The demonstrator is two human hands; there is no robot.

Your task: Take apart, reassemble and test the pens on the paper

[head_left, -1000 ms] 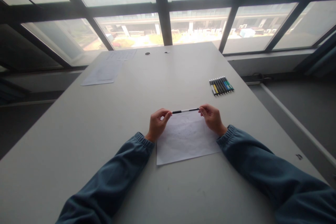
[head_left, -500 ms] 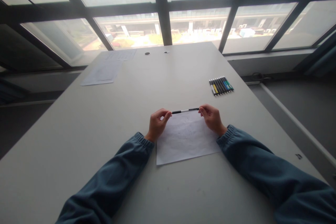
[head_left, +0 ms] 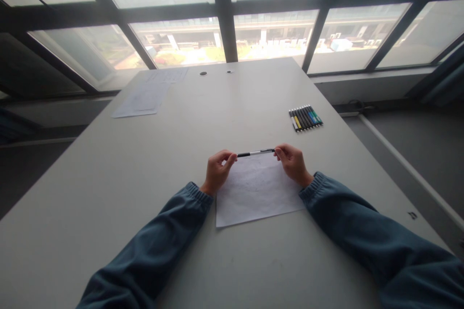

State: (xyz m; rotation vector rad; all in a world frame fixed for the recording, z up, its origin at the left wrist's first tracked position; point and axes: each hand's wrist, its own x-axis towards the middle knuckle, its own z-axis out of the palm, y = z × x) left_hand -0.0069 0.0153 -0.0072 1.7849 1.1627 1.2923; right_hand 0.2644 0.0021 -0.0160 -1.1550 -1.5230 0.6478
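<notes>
Between my two hands a black and white pen [head_left: 255, 153] is held lengthwise, near the far edge of a sheet of paper [head_left: 259, 198]. My left hand [head_left: 219, 170] pinches its left end between thumb and fingers. At the other end, my right hand [head_left: 292, 161] grips the tip the same way, so both ends are hidden by fingers. Faint marks show on the paper, which lies flat on the white table [head_left: 97, 212]. Both forearms rest low over the table in blue sleeves.
Beyond my right hand lies a neat row of several pens [head_left: 305, 119], mostly black, with yellow, blue and green ones. More paper sheets [head_left: 141, 99] lie at the far left. Two round cable holes, one at the left [head_left: 203, 74], sit near the window-side edge.
The pen has turned slightly about its long axis, so its clip side shows more clearly. Both hands stay in place.
</notes>
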